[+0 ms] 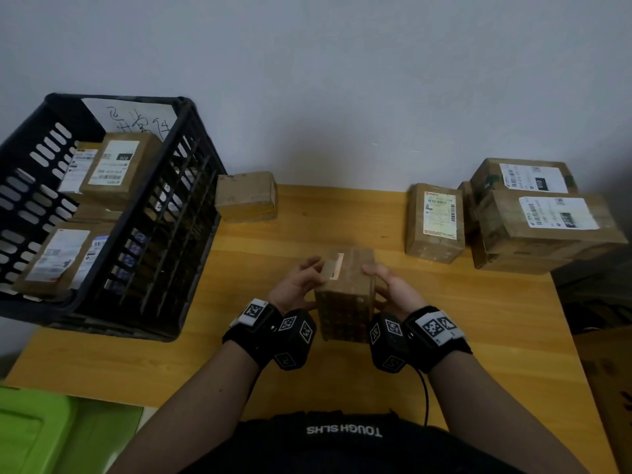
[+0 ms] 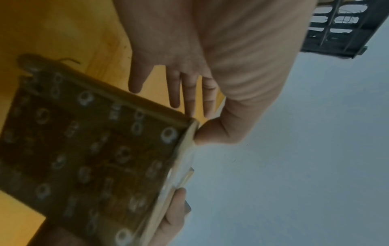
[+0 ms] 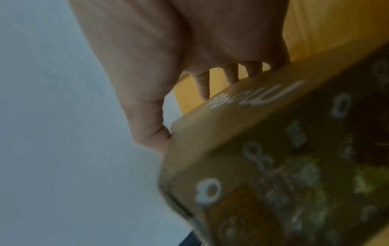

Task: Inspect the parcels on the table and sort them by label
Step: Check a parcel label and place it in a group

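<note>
The left hand (image 1: 297, 285) and right hand (image 1: 393, 285) hold the patterned parcel (image 1: 345, 295) by its side edges, fingers spread, over the bare table (image 1: 478, 336) middle between crate (image 1: 164, 268) and stacked parcels (image 1: 533, 217).

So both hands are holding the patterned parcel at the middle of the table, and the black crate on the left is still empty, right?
Not quite. Both hands, left hand and right hand, do hold the patterned parcel mid-table, but the black crate on the left is not empty: the head view shows several labelled parcels inside it.
</note>
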